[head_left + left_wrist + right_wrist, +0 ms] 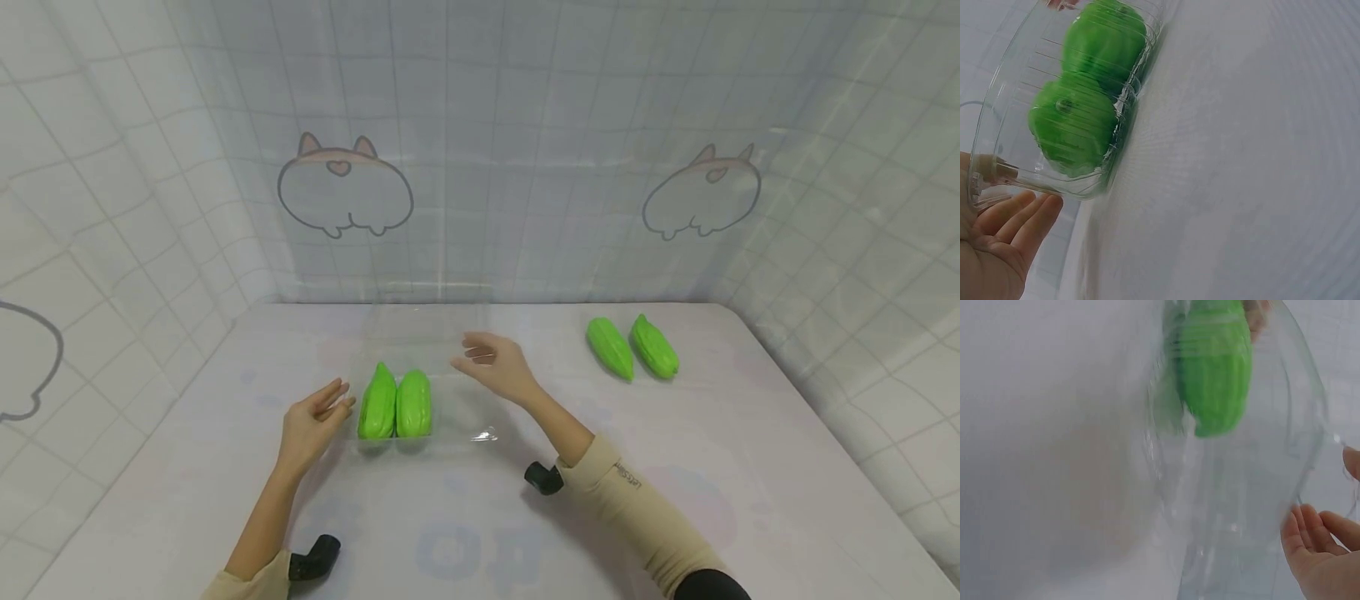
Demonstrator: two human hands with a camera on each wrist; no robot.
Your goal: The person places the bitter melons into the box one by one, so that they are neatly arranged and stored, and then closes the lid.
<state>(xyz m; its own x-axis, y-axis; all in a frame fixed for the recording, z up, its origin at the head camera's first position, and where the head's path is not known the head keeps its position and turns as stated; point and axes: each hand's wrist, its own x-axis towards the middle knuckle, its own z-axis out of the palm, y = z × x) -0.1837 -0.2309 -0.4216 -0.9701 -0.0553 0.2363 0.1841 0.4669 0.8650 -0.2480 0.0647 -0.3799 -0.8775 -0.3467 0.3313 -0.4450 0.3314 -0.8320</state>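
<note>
A clear plastic box (459, 412) lies with its lid (420, 325) raised at the back. Two bright green, ridged gourds, a left one (377, 404) and a right one (414, 406), sit side by side in its left half. My left hand (311, 429) is at the box's left side, its extended fingertips (1052, 203) right at the clear wall. At the right side of the box is my right hand (501, 367), thumb and fingers apart, with fingertips (1291, 522) close to the clear edge. Neither hand is on a gourd.
Two more green gourds, one (610, 348) and another (655, 347), lie on the white table (750, 467) at the back right. Grid-patterned curtains (525, 125) stand behind and on both sides. Black wrist mounts stick out from the left sleeve (251, 583) and the right sleeve (637, 500).
</note>
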